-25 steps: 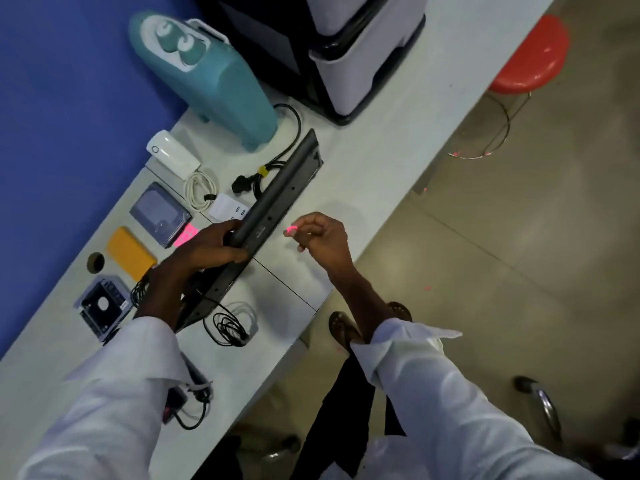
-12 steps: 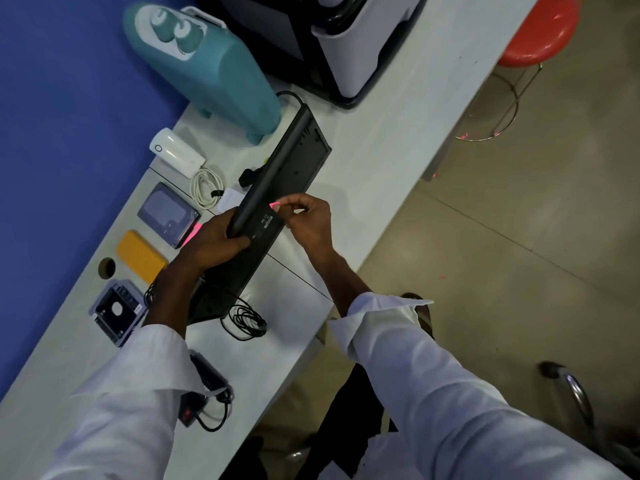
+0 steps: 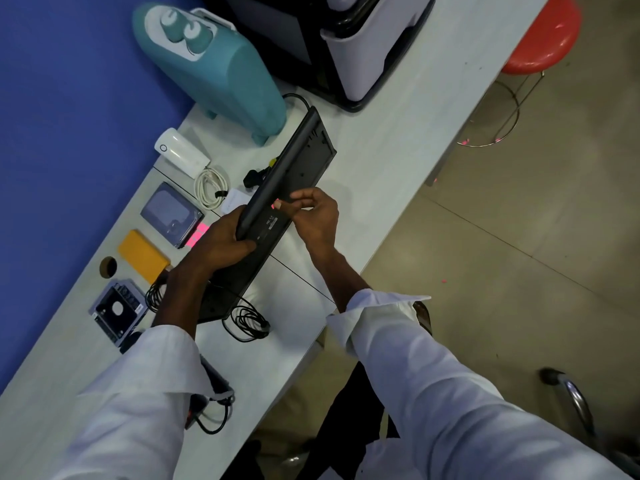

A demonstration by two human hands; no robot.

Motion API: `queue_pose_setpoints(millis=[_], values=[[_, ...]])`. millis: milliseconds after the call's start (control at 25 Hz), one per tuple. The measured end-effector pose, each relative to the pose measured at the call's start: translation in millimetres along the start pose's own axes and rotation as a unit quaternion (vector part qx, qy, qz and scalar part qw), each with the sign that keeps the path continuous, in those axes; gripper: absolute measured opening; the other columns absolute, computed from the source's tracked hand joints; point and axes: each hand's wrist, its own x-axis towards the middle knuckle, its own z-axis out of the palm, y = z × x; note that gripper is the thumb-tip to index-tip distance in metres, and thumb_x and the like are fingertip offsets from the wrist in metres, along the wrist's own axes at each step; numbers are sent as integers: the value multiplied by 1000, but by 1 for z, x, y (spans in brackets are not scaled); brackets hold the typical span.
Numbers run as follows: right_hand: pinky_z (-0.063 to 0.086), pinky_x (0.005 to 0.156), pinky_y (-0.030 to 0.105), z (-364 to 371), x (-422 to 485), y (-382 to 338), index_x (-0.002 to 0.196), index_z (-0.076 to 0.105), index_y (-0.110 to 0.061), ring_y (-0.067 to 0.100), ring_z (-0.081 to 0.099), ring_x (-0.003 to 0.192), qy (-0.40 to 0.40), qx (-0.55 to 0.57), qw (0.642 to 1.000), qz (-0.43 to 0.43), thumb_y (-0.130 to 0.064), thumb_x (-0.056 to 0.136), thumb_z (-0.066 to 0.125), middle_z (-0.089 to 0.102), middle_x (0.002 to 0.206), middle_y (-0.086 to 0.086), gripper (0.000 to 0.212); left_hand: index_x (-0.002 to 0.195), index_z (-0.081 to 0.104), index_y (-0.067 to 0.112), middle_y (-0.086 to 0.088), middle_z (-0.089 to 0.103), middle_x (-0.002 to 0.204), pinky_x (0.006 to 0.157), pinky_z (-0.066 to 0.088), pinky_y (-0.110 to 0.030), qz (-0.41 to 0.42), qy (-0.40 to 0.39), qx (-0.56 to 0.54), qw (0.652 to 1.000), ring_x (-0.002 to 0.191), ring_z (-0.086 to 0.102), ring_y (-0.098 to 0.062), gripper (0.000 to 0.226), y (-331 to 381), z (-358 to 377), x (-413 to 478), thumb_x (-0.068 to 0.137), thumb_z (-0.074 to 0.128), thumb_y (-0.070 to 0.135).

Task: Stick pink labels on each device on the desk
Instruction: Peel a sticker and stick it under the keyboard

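long pale desk (image 3: 381,150), pretty cluttered tbh: teal appliance (image 3: 214,64), printer (image 3: 346,39), white box (image 3: 180,154) with coiled white cable (image 3: 211,183), hard drive (image 3: 171,213) touching a pink label sheet (image 3: 197,235), orange slab (image 3: 143,256), drive caddy (image 3: 116,308), black cord (image 3: 247,322) near the front edge

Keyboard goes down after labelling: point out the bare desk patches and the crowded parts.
Bare desk runs between the keyboard, the printer and the front edge; a smaller patch lies beside the coiled black cable. The wall side is crowded: hard drive, orange case, white cable.
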Motion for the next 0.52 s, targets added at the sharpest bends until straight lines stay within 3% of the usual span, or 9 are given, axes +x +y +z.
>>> queue_pose_setpoints(millis=[80, 200, 320, 400, 520], values=[[57, 65, 29, -5, 5, -3, 83, 71, -6, 10, 65, 61, 10, 1, 1000, 0, -21, 64, 92, 71, 69, 4, 32, 139, 46, 17, -6, 60, 111, 77, 46, -28, -1, -8, -12, 1000, 100, 60, -26, 56, -1, 2, 0, 88, 66, 3], [53, 58, 21, -11, 7, -6, 81, 70, -5, 9, 62, 58, -9, -8, 1000, -4, -18, 68, 89, 69, 68, 4, 26, 137, 48, 17, -4, 59, 109, 77, 44, -28, 1, -4, -12, 1000, 101, 61, -28, 55, -2, 7, -2, 88, 66, 3], [55, 64, 36, -17, -1, 1, 81, 70, -12, 16, 66, 66, -16, -8, 1000, 19, -19, 75, 83, 72, 74, 8, 16, 141, 45, 20, -2, 60, 110, 78, 44, -28, 15, 26, 3, 1000, 96, 59, -23, 63, 4, 20, -11, 85, 68, 5], [52, 59, 38, -24, -9, 7, 81, 68, -15, 20, 63, 61, -6, 20, 998, 62, -12, 82, 72, 71, 74, 10, 5, 145, 43, 26, -3, 61, 118, 84, 49, -33, 23, 55, -3, 998, 99, 59, -22, 77, 9, 39, -21, 77, 73, 7], [45, 46, 27, -39, -20, 10, 85, 65, -11, 17, 53, 51, 29, 44, 989, 139, -2, 90, 48, 63, 65, 5, 20, 148, 40, 26, -10, 55, 126, 94, 50, -40, 33, 97, 5, 995, 111, 55, -30, 91, 12, 79, -30, 65, 76, 19]])
